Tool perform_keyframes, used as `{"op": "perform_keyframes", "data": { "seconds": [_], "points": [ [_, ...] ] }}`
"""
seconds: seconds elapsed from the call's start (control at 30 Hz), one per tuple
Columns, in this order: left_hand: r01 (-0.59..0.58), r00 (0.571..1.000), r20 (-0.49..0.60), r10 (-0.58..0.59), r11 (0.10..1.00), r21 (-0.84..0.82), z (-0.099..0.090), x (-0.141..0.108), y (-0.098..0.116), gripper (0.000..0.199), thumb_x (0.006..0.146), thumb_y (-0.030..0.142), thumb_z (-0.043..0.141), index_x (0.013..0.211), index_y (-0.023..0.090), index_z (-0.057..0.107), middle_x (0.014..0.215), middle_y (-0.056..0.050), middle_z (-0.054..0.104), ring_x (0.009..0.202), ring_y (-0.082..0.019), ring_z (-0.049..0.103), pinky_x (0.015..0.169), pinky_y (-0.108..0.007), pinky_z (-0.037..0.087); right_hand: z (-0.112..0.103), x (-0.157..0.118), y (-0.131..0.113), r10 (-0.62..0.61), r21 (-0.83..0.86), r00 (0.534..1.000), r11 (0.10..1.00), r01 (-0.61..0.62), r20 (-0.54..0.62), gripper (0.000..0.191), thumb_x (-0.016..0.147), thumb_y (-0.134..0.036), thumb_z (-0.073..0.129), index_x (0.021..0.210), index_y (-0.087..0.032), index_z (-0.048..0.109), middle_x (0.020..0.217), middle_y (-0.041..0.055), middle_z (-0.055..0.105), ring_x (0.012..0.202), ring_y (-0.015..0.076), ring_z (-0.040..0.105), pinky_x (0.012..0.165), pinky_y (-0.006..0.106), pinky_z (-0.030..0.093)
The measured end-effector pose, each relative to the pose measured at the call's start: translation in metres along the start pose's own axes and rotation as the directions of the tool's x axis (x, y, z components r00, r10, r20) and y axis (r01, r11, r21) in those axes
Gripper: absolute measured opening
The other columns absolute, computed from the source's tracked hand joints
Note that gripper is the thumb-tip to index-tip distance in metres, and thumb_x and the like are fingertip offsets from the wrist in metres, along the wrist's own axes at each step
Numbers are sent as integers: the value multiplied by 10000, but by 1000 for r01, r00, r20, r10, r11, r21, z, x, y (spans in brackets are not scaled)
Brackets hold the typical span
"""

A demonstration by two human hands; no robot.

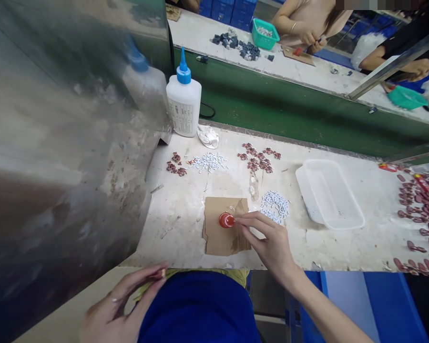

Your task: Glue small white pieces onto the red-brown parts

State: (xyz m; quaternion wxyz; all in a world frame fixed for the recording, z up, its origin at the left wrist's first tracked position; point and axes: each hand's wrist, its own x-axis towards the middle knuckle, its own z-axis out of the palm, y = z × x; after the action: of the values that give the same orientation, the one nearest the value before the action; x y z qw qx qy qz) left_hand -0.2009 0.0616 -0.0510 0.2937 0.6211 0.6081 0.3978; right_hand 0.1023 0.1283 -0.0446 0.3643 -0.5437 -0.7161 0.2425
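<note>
Plainly, in the head view, the left hand [109, 312] has its grip pinched on a small reddish-brown piece [161, 273] near the bench's [178, 219] front edge, while the right hand [273, 243] reaches the red cap [225, 220] on the cardboard [214, 243] — what its grip grasps, I cannot tell.

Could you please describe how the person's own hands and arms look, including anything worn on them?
Both the left hand and right hand are ungloved, with slender fingers. The visible right forearm shows no sleeve, watch or bracelet. A small pale spot on the left hand is too blurred to identify.
</note>
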Motion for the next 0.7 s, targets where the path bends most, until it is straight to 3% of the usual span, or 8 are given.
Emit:
{"op": "perform_keyframes", "data": {
  "seconds": [0.1,0.23,0.3,0.4,0.57,0.63,0.7],
  "points": [
    [-35,999,36,39,992,-118,21,18,18,127,878,234,754,1004,244,739,962,24,787,842,-120,779,849,-137,631,-2,-1,-7,65,86,998,994,-62,-26,202,957,-111,643,1027,-248,774,1006,48,784,932,185,745,801,332,616],
    [66,986,162,-28,970,-235,45,37,39,131,889,242,750,1000,301,715,931,100,775,863,-47,761,865,-57,585,-7,-2,-21,204,273,979,942,-197,0,182,926,-130,698,980,-277,790,959,25,786,913,175,736,799,321,606],
    [92,979,201,-30,948,-306,52,41,46,104,902,217,729,967,289,690,975,106,777,901,-52,765,886,-77,592,-9,-2,-29,241,349,970,908,-233,23,190,908,-127,716,961,-291,797,941,13,788,907,169,733,793,310,606],
    [89,972,235,-2,930,-358,56,43,52,143,905,191,723,987,293,668,1006,110,773,926,-64,766,892,-111,612,-12,-2,-41,235,415,971,881,-228,35,221,885,-106,726,955,-302,803,911,0,785,878,154,728,773,288,605],
    [-7,979,192,63,960,-281,58,43,55,230,915,203,722,1100,328,668,986,111,752,907,-25,736,912,-63,567,-14,-1,-53,227,467,973,857,-219,39,222,883,-113,730,964,-300,817,916,2,785,854,132,729,764,255,595],
    [-48,981,170,95,965,-260,57,43,54,226,961,182,646,1150,304,644,1032,68,721,947,-28,713,929,-73,558,-15,0,-54,297,509,953,813,-282,55,178,883,-148,750,937,-303,821,901,-4,785,854,119,726,758,225,592],
    [-86,973,188,135,965,-246,56,43,53,233,1002,145,539,1170,276,634,1055,21,670,972,-36,687,913,-86,558,-17,1,-54,413,574,903,715,-399,114,110,876,-204,785,890,-307,822,883,-15,789,826,100,724,732,186,586]
  ]
}}
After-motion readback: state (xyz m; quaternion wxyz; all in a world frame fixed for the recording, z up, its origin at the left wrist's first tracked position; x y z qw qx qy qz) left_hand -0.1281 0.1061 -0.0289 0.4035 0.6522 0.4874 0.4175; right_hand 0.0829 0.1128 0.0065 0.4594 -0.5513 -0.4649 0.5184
